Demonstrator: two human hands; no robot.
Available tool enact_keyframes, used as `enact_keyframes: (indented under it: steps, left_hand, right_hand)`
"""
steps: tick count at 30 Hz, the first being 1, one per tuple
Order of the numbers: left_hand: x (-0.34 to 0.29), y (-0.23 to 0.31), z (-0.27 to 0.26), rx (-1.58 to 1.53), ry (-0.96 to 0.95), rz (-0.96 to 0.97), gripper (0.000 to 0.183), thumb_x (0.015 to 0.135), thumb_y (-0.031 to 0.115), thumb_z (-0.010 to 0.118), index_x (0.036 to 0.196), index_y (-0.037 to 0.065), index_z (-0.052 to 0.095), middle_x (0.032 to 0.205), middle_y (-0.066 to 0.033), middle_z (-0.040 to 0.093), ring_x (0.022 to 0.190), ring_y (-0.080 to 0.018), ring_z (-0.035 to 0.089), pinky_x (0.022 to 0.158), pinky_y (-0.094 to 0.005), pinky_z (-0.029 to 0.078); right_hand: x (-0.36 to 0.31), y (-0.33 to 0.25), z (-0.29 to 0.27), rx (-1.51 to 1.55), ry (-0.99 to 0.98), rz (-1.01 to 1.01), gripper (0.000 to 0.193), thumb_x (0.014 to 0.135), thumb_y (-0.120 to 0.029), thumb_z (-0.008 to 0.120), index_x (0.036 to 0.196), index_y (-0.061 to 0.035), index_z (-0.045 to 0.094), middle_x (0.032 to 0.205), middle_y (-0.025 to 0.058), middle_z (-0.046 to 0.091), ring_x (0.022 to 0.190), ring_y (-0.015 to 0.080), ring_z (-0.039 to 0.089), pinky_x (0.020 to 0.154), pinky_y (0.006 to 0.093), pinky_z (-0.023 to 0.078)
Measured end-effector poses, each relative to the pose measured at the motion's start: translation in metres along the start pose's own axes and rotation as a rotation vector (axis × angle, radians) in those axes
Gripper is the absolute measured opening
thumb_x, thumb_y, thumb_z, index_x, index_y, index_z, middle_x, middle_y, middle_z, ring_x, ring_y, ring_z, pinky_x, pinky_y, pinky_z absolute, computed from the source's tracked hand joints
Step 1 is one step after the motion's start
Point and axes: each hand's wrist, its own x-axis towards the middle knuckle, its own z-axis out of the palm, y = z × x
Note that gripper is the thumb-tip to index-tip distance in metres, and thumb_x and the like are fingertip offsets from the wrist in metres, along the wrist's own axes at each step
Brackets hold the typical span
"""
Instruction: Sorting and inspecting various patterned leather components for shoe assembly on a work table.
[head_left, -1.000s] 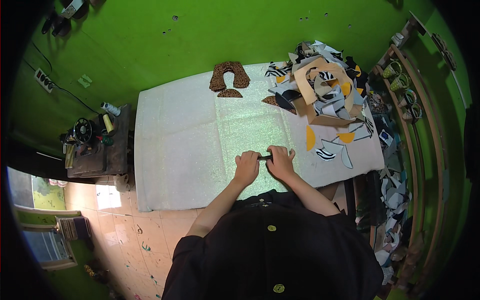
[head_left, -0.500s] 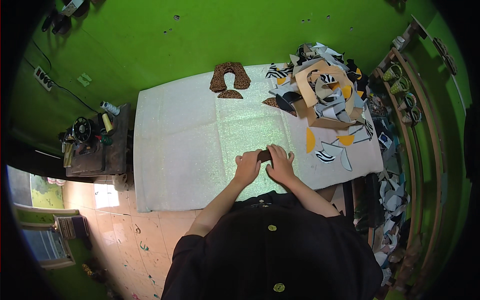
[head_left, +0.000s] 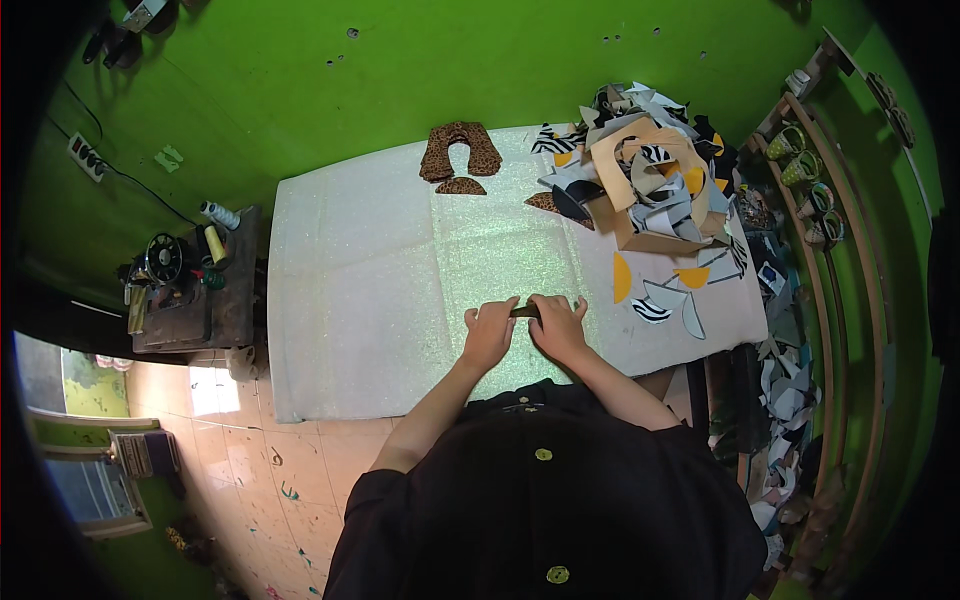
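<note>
Fingers of the left hand and right hand grip opposite ends of a dark piece, seemingly steadying it over the white table! Beyond, leopard-print cutouts sit apart from heaped scraps, perhaps avoiding mix-ups.

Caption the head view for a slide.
Left hand and right hand hold a small dark piece at a pale worktable.

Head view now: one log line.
left hand: holds dark piece | right hand: holds same piece | spotted pieces: on white sheet
</note>
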Motion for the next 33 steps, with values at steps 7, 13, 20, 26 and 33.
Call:
enact_keyframes:
  steps: [7, 13, 20, 26, 33]
  left_hand:
    - [-0.002, 0.001, 0.002, -0.024, -0.016, -0.025, 0.049, 0.084, 0.014, 0.059, 0.130, 0.006, 0.043, 0.108, -0.0099, 0.056, 0.103, -0.0255, 0.051, 0.092, -0.0458, 0.027]
    - [-0.004, -0.003, 0.003, -0.041, -0.085, -0.104, 0.053, 0.085, 0.013, 0.059, 0.133, 0.008, 0.037, 0.110, -0.0095, 0.056, 0.107, -0.0243, 0.051, 0.095, -0.0513, 0.024]
    - [-0.006, -0.007, 0.007, 0.038, -0.010, -0.051, 0.044, 0.085, 0.014, 0.058, 0.127, 0.011, 0.044, 0.113, -0.0080, 0.054, 0.111, -0.0231, 0.049, 0.095, -0.0519, 0.024]
    - [-0.003, -0.009, 0.005, -0.007, 0.023, -0.118, 0.028, 0.084, 0.018, 0.060, 0.110, 0.010, 0.057, 0.111, -0.0076, 0.054, 0.113, -0.0243, 0.045, 0.094, -0.0474, 0.023]
    - [0.000, -0.022, -0.011, -0.051, 0.035, -0.192, 0.020, 0.081, 0.024, 0.065, 0.097, 0.013, 0.066, 0.115, -0.0069, 0.052, 0.117, -0.0248, 0.042, 0.094, -0.0472, 0.022]
  right_hand:
    - [-0.005, -0.002, 0.004, 0.009, 0.042, -0.003, 0.047, 0.078, -0.014, 0.061, 0.123, -0.0086, 0.047, 0.116, 0.0076, 0.055, 0.118, 0.0232, 0.047, 0.099, 0.0634, 0.017]
    - [-0.009, 0.005, 0.015, -0.005, 0.081, -0.016, 0.049, 0.078, -0.014, 0.060, 0.125, -0.0088, 0.046, 0.121, 0.0059, 0.054, 0.120, 0.0226, 0.046, 0.099, 0.0634, 0.017]
    - [-0.010, 0.002, 0.018, -0.047, 0.124, -0.006, 0.052, 0.080, -0.016, 0.059, 0.128, -0.0082, 0.041, 0.116, 0.0082, 0.055, 0.117, 0.0220, 0.047, 0.099, 0.0624, 0.018]
    - [-0.001, 0.003, 0.017, 0.052, 0.061, 0.055, 0.035, 0.081, -0.017, 0.059, 0.115, -0.0113, 0.052, 0.102, 0.0067, 0.060, 0.103, 0.0243, 0.053, 0.097, 0.0607, 0.020]
    - [0.015, 0.013, 0.001, 0.159, -0.164, 0.151, 0.017, 0.084, -0.023, 0.057, 0.096, -0.0107, 0.061, 0.091, 0.0063, 0.062, 0.095, 0.0274, 0.055, 0.095, 0.0608, 0.020]
